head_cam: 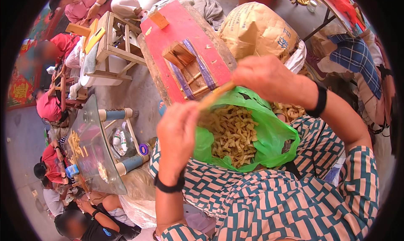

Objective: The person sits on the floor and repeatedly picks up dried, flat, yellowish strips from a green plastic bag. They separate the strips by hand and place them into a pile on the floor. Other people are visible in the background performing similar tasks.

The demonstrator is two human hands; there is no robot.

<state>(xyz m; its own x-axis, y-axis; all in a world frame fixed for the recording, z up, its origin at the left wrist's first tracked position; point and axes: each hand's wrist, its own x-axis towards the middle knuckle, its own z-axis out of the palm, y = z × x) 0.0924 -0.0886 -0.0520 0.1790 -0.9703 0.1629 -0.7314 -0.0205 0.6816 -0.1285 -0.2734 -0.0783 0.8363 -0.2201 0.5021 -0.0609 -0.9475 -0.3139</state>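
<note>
A tan, flat strip (217,95), blurred, is stretched between my two hands. Its lower end is pinched in the fingers of my left hand (177,130), and my right hand (268,78) grips the upper end. Below the strip, a green plastic bag (274,140) lies open on my lap. Many short tan pieces (235,135) of similar colour fill it. Just beyond the bag is a red board (202,29) on a worn bench. It carries a wooden block (178,55) between two rails wrapped in purple tape (199,64).
A bulging brown paper sack (258,29) with printing stands beyond my right hand. To the left are a glass-topped table (94,152) with tan strips (75,146) and a wooden stool (110,48). Several people sit along the left side. A small wooden block (158,19) rests on the board's far end.
</note>
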